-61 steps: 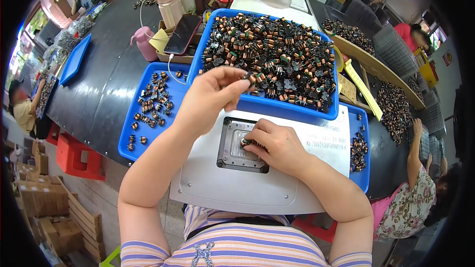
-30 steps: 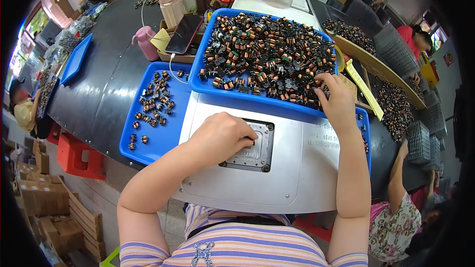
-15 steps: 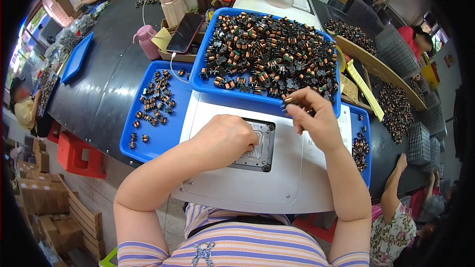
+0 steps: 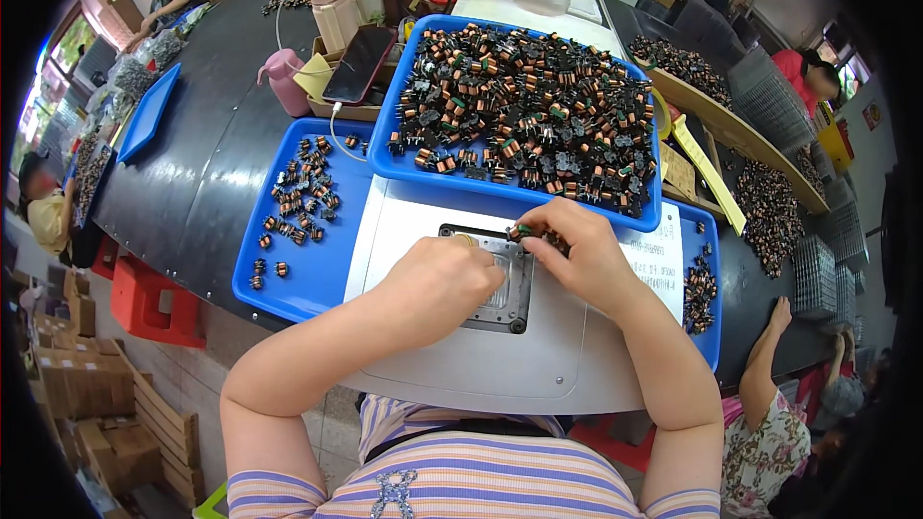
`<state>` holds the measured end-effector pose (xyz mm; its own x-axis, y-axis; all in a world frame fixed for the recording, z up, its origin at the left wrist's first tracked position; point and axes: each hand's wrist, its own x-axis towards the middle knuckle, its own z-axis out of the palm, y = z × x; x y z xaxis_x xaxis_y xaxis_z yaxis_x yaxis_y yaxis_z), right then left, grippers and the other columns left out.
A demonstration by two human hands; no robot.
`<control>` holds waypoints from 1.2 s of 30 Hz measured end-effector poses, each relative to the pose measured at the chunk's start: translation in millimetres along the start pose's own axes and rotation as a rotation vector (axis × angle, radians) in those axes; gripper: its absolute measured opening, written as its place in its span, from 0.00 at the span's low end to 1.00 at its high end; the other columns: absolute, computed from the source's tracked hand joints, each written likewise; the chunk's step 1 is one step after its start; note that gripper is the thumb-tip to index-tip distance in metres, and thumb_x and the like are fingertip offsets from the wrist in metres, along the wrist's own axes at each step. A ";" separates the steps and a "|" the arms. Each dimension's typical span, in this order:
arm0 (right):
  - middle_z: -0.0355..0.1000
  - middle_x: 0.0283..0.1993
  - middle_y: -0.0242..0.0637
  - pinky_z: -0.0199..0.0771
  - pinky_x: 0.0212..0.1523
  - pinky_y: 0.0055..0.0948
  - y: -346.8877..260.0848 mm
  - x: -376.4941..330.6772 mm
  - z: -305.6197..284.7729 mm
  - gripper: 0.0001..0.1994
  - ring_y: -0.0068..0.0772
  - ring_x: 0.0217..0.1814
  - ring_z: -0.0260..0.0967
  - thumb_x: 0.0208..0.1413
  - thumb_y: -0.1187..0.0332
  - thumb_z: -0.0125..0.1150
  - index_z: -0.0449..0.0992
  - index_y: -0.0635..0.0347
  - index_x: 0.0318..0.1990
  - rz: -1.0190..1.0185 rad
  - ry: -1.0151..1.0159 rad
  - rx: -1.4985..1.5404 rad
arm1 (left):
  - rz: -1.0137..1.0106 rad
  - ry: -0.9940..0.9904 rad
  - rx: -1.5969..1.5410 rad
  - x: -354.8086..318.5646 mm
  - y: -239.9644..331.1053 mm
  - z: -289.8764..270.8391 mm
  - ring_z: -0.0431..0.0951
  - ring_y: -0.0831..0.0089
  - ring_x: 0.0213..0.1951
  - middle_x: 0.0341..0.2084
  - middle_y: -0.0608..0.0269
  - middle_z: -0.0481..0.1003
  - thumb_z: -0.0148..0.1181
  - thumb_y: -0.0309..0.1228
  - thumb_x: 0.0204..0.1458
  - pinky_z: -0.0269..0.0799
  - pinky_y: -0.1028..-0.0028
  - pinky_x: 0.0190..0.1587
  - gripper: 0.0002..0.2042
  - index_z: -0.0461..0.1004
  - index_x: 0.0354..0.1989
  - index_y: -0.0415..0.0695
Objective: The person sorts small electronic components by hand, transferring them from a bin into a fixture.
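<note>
While the left hand [image 4: 444, 281] is lying curled over the dark fixture plate [image 4: 505, 293] on the grey panel [image 4: 500, 365], the right hand [image 4: 577, 255] is pinching a small coil [image 4: 522, 229] at the plate's far edge, just beside the big blue tray's [image 4: 423, 171] near rim; bare panel is lying open nearer the person.
</note>
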<state>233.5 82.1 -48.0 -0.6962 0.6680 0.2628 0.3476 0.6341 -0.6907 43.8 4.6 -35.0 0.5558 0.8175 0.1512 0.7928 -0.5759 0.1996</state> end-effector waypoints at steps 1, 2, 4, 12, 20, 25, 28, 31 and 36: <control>0.67 0.31 0.36 0.66 0.30 0.26 -0.4 -0.2 2.2 0.09 0.31 0.30 0.67 0.47 0.74 0.59 0.72 0.61 0.37 -0.002 -0.001 0.000 | -0.002 0.001 0.001 -1.6 -0.4 1.3 0.75 0.65 0.29 0.21 0.62 0.73 0.58 0.27 0.39 0.70 0.69 0.32 0.06 0.76 0.28 0.45; 0.67 0.31 0.36 0.67 0.30 0.27 -1.6 -0.4 5.0 0.08 0.34 0.30 0.67 0.47 0.73 0.59 0.72 0.60 0.36 -0.057 -0.011 -0.128 | -0.003 0.027 -0.035 -3.7 -1.9 3.5 0.75 0.65 0.29 0.22 0.61 0.74 0.59 0.26 0.39 0.71 0.70 0.32 0.07 0.76 0.30 0.44; 0.66 0.33 0.37 0.69 0.31 0.32 -7.3 -0.7 9.0 0.07 0.40 0.32 0.68 0.46 0.71 0.60 0.72 0.58 0.34 -0.119 -0.065 -0.278 | -0.006 0.054 -0.071 -7.4 -4.3 2.4 0.76 0.64 0.30 0.23 0.61 0.75 0.59 0.25 0.39 0.71 0.70 0.32 0.08 0.75 0.31 0.44; 0.67 0.33 0.34 0.70 0.28 0.32 -13.5 -0.5 20.2 0.07 0.38 0.29 0.68 0.48 0.67 0.60 0.72 0.57 0.33 -0.189 -0.202 -0.311 | -0.490 0.357 -0.084 -40.5 -38.5 -49.4 0.74 0.59 0.33 0.29 0.55 0.75 0.61 0.22 0.40 0.69 0.67 0.39 0.09 0.75 0.33 0.39; 0.67 0.31 0.35 0.69 0.25 0.32 -18.4 -3.0 27.9 0.07 0.39 0.29 0.68 0.47 0.67 0.59 0.71 0.57 0.32 -0.243 -0.228 -0.395 | -0.311 0.338 0.100 -4.0 -47.7 -31.9 0.65 0.59 0.46 0.38 0.56 0.67 0.63 0.30 0.41 0.60 0.64 0.47 0.21 0.70 0.46 0.42; 0.67 0.30 0.36 0.69 0.23 0.32 -15.9 -6.7 29.6 0.07 0.37 0.28 0.68 0.47 0.68 0.59 0.71 0.58 0.32 -0.266 -0.163 -0.370 | -0.369 0.148 -0.003 33.5 -48.7 -7.5 0.64 0.59 0.45 0.38 0.58 0.66 0.65 0.36 0.40 0.58 0.63 0.50 0.21 0.72 0.44 0.42; 0.67 0.28 0.35 0.68 0.22 0.28 -9.9 -1.2 21.1 0.04 0.30 0.26 0.68 0.50 0.71 0.56 0.70 0.59 0.33 -0.152 -0.023 -0.062 | -0.343 0.225 -0.013 37.7 -50.1 -1.9 0.66 0.60 0.43 0.34 0.58 0.68 0.67 0.33 0.36 0.61 0.65 0.47 0.18 0.74 0.38 0.41; 0.66 0.26 0.34 0.62 0.17 0.21 -11.5 7.7 -6.5 0.11 0.23 0.23 0.64 0.55 0.62 0.49 0.69 0.60 0.32 0.416 0.105 0.920 | -0.281 0.332 -0.037 33.7 -52.8 -0.5 0.68 0.60 0.41 0.32 0.58 0.69 0.67 0.29 0.34 0.64 0.67 0.45 0.16 0.75 0.35 0.40; 0.65 0.24 0.33 0.58 0.15 0.21 15.8 16.6 -41.0 0.15 0.23 0.21 0.60 0.58 0.57 0.44 0.66 0.57 0.26 0.498 0.393 1.112 | -0.235 0.343 -0.173 30.2 -55.2 -2.8 0.69 0.62 0.40 0.32 0.60 0.70 0.65 0.25 0.35 0.65 0.67 0.44 0.12 0.74 0.32 0.41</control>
<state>253.1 119.1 -26.9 -0.3450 0.9286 -0.1363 -0.3259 -0.2547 -0.9104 16.1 61.0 -38.7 0.2269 0.8929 0.3889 0.8180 -0.3914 0.4215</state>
